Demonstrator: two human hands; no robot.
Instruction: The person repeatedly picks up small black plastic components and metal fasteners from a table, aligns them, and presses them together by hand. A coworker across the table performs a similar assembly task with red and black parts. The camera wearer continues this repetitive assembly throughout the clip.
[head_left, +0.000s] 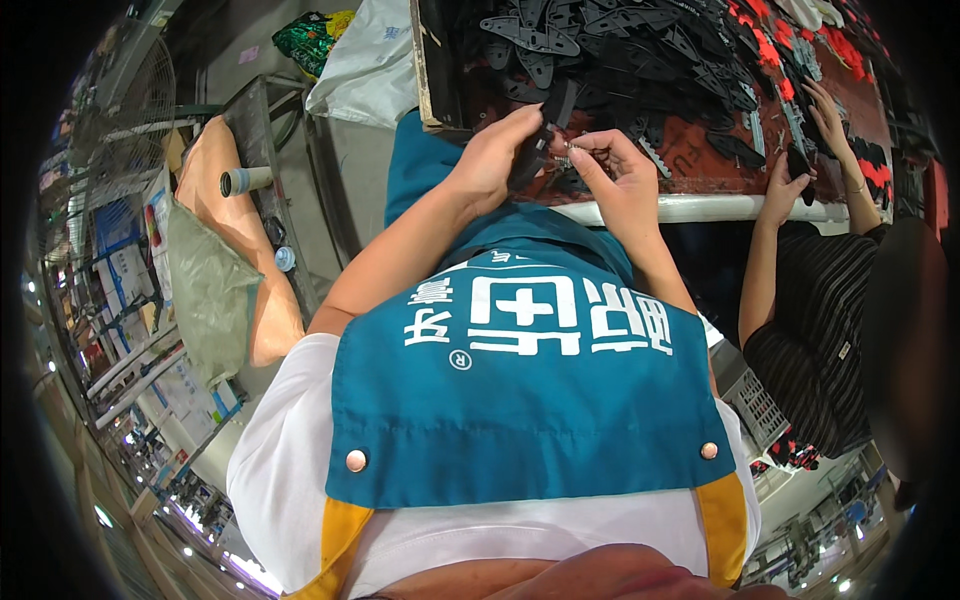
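My left hand (492, 160) is closed around a black plastic part (540, 148), held over my lap at the near edge of the workbench. Facing it from the right, my right hand (622, 182) pinches a small silvery piece that looks like a coil spring (572, 148) between thumb and fingers. The spring is close against the black part; whether it sits inside cannot be made out. Just beyond both hands lies a heap of flat black plastic parts (640, 45), wing-shaped with holes, on the reddish-brown bench top (690, 160).
Red plastic pieces (765, 50) and grey strips lie among the heap on the right. A co-worker's hands (785, 190) work at the bench there. To my left stand a metal frame with a cardboard tube (245, 180) and a white sack (370, 75). A fan (130, 80) is farther left.
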